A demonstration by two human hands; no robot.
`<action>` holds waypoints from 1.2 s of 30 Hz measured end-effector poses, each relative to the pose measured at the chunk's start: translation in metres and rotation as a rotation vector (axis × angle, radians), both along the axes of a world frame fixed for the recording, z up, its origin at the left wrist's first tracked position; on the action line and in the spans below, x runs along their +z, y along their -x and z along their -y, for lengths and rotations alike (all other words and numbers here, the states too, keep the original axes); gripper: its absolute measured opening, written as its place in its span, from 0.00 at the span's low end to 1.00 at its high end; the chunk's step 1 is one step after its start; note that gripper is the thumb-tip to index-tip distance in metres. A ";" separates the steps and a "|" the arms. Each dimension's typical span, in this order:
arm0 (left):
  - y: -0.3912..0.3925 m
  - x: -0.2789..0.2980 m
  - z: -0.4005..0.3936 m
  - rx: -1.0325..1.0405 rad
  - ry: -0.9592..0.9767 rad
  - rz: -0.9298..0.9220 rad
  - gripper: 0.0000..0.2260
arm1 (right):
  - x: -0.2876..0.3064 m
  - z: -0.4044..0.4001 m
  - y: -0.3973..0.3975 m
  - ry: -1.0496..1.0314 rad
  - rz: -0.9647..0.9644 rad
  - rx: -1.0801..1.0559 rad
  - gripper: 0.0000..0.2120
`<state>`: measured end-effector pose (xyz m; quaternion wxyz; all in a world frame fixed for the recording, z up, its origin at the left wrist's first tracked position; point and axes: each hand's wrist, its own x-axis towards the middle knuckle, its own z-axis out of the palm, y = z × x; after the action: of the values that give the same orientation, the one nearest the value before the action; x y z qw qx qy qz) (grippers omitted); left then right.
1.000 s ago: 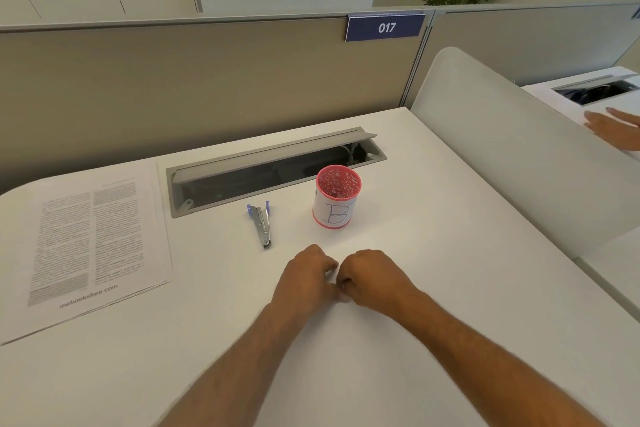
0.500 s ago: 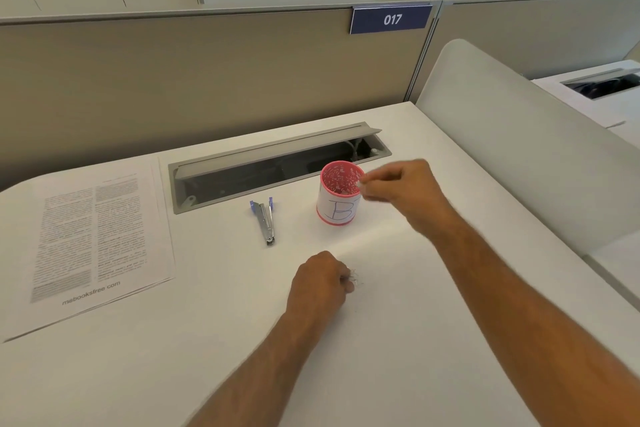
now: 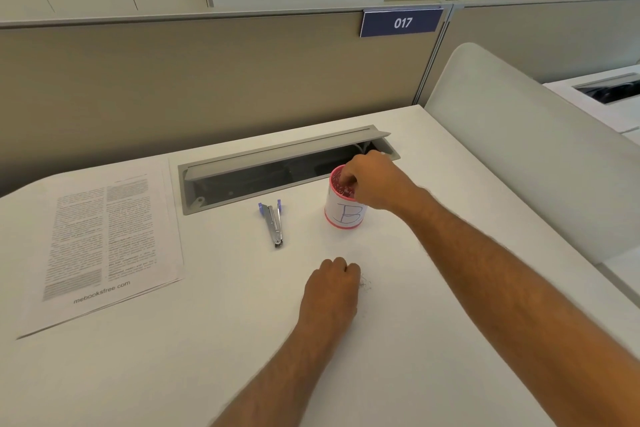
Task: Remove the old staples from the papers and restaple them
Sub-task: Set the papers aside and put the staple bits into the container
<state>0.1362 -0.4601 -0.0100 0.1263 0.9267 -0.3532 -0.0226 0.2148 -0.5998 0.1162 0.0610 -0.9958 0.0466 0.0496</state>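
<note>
1. My right hand (image 3: 372, 184) is on top of the pink cup (image 3: 343, 211) with a big B on it. My right fingers (image 3: 348, 180) are bent and dip down into the cup. I cannot tell if they pinch anything.
2. My left hand (image 3: 330, 288) rests on the white table (image 3: 450, 288), nearer to me than the cup. Its fingers are curled up tight. I cannot tell if they hold anything.
3. A little heap of old staples (image 3: 365, 284) lies on the table, just beside my left hand and nearer to me than the cup.
4. The stapler (image 3: 274, 224) lies flat on the table, just left of the cup. No hand touches it.
5. The papers (image 3: 100, 243) lie flat on the table, far to the left of the cup, past the stapler.
6. A long open slot (image 3: 277, 170) in the table runs just behind the cup.
</note>
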 end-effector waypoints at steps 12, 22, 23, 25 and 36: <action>-0.005 -0.010 0.002 -0.066 -0.032 0.126 0.17 | -0.010 0.009 0.020 -0.266 0.409 -0.005 0.14; -0.022 0.008 -0.004 0.058 0.389 -0.148 0.11 | -0.063 0.007 0.111 -0.672 0.512 -0.295 0.09; -0.026 0.016 -0.003 0.078 0.460 -0.139 0.12 | -0.076 0.007 0.121 -0.651 0.476 -0.250 0.10; -0.036 0.030 -0.001 0.094 0.537 -0.144 0.13 | -0.097 0.004 0.138 -0.601 0.347 -0.147 0.13; -0.098 0.076 0.032 0.119 0.218 0.038 0.18 | -0.096 -0.024 0.142 -0.066 -0.197 0.318 0.38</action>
<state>0.2339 -0.4920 0.0664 0.2207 0.9270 -0.3004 0.0409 0.0724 -0.5756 0.0198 0.0804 -0.9784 -0.1071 0.1575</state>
